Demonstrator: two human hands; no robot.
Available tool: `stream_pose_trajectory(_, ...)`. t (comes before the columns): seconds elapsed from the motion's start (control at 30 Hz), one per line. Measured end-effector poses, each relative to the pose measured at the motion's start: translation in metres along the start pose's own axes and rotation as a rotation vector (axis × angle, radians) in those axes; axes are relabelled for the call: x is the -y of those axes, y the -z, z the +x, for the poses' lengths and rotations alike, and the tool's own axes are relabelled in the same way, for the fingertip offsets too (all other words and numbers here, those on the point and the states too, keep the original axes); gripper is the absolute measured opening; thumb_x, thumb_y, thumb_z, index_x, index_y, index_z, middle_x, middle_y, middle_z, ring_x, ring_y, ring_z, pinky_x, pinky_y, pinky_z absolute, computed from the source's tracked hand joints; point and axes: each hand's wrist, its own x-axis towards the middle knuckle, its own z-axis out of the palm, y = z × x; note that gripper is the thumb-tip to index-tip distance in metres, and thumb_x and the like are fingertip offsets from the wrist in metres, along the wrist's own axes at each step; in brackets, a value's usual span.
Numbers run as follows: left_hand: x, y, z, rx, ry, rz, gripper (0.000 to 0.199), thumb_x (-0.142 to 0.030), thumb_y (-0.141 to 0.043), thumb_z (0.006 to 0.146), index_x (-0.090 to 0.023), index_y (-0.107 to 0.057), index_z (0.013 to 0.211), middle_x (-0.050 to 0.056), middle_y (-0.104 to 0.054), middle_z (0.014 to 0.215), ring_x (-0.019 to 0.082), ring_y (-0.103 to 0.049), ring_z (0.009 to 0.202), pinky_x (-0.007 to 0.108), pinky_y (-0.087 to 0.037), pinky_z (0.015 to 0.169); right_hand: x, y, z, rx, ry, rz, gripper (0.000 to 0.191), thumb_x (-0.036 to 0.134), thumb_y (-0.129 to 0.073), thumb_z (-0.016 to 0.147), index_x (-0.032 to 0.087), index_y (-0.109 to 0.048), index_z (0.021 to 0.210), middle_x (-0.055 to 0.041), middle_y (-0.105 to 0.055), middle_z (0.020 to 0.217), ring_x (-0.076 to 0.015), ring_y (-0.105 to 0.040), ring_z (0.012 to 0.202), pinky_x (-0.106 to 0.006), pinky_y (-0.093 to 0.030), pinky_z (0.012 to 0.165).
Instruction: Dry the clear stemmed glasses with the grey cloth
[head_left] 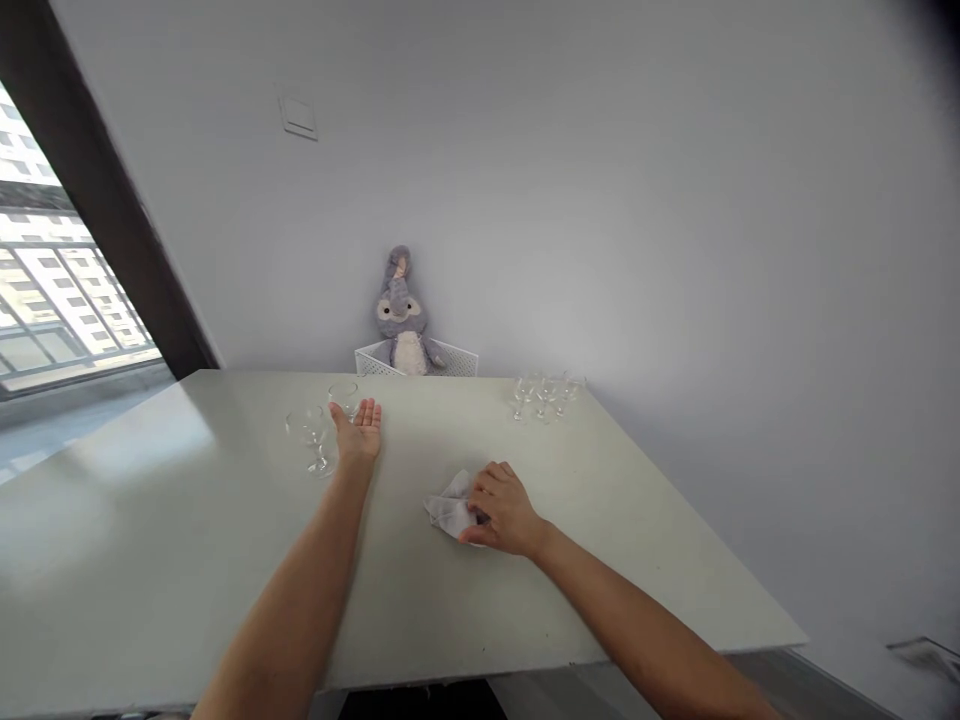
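My left hand [358, 432] is stretched out with its palm up and holds nothing. Beside it stands a clear stemmed glass [318, 462], and a second stemmed glass [343, 388] is just behind its thumb, partly hidden. Whether the hand touches either glass cannot be made out. On the table [420, 620], a crumpled pale grey cloth [450, 508] lies under the curled fingers and thumb of my right hand [504, 508]. That hand grips the right side of the cloth and hides part of it.
Several clear stemmed glasses [545, 394] stand grouped at the back right of the table. Behind the table's far edge, a grey plush toy [401, 310] sits in a white perforated basket [459, 360] against the wall. A window is on the left.
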Motion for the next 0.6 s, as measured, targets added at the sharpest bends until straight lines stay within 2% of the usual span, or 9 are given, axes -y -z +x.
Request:
stream_pose_trajectory(0.1, 0.000, 0.001, 0.004, 0.023, -0.010, -0.089, 0.059, -0.060, -0.044, 0.073, -0.025, -0.027, 0.118, 0.010, -0.049, 0.105, 0.014, -0.056, 0.098, 0.026, -0.050, 0.076, 0.009, -0.001, 0.003, 0.159, 0.012, -0.102, 0.056, 0.072, -0.048, 0.061, 0.018, -0.060, 0.071, -0.0058, -0.053, 0.073, -0.0190, -0.041, 0.075, -0.034, -0.030, 0.071)
stream_pose_trajectory(0.17, 0.001, 0.000, 0.003, 0.008, 0.019, -0.115, 0.053, -0.058, -0.045, 0.074, -0.025, -0.029, 0.112, 0.010, -0.049, 0.104, 0.014, -0.057, 0.096, 0.025, -0.051, 0.074, 0.014, 0.000, 0.004, 0.231, -0.014, -0.121, 0.058, 0.068, -0.054, 0.060, 0.017, -0.060, 0.087, -0.0072, -0.056, 0.081, -0.0210, -0.042, 0.080, -0.035, -0.030, 0.075)
stream_pose_trajectory(0.27, 0.006, -0.001, -0.005, 0.019, 0.075, -0.091, 0.039, -0.053, -0.045, 0.077, -0.025, -0.034, 0.102, 0.007, -0.050, 0.099, 0.012, -0.058, 0.090, 0.023, -0.051, 0.072, 0.018, -0.002, 0.005, 0.277, -0.080, -0.109, 0.059, 0.046, -0.062, 0.066, 0.016, -0.049, 0.114, -0.0101, -0.058, 0.097, -0.0233, -0.043, 0.089, -0.036, -0.029, 0.080)
stream_pose_trajectory(0.33, 0.013, -0.002, -0.015, 0.044, 0.106, -0.053, 0.032, -0.049, -0.047, 0.078, -0.025, -0.037, 0.097, 0.006, -0.052, 0.093, 0.012, -0.060, 0.086, 0.024, -0.051, 0.071, 0.014, -0.005, 0.004, 0.262, -0.139, -0.052, 0.053, 0.028, -0.062, 0.067, 0.016, -0.048, 0.117, -0.0100, -0.059, 0.097, -0.0232, -0.045, 0.090, -0.037, -0.030, 0.080)
stream_pose_trajectory(0.4, 0.021, -0.001, -0.027, 0.085, 0.136, -0.022, 0.029, -0.043, -0.052, 0.077, -0.023, -0.040, 0.093, 0.005, -0.054, 0.087, 0.013, -0.061, 0.082, 0.026, -0.051, 0.071, 0.005, -0.008, 0.004, 0.158, -0.275, 0.070, 0.040, 0.020, -0.061, 0.066, 0.018, -0.055, 0.106, -0.0081, -0.062, 0.090, -0.0224, -0.047, 0.088, -0.036, -0.032, 0.079)
stream_pose_trajectory(0.5, 0.035, 0.002, -0.047, 0.175, 0.174, 0.055, 0.027, -0.039, -0.056, 0.075, -0.022, -0.043, 0.091, 0.005, -0.057, 0.084, 0.015, -0.062, 0.080, 0.028, -0.050, 0.072, -0.016, -0.006, 0.003, -0.125, -0.661, 0.441, 0.021, 0.031, -0.059, 0.069, 0.017, -0.060, 0.085, -0.0042, -0.062, 0.075, -0.0189, -0.053, 0.073, -0.032, -0.040, 0.066)
stream_pose_trajectory(0.6, 0.047, 0.008, -0.063, 0.253, 0.168, 0.138, 0.027, -0.037, -0.058, 0.073, -0.022, -0.044, 0.090, 0.005, -0.059, 0.085, 0.015, -0.063, 0.079, 0.030, -0.049, 0.073, -0.034, 0.004, 0.004, -0.392, -0.993, 0.926, 0.032, 0.044, -0.059, 0.067, 0.015, -0.058, 0.079, -0.0026, -0.061, 0.065, -0.0162, -0.054, 0.058, -0.027, -0.042, 0.053)
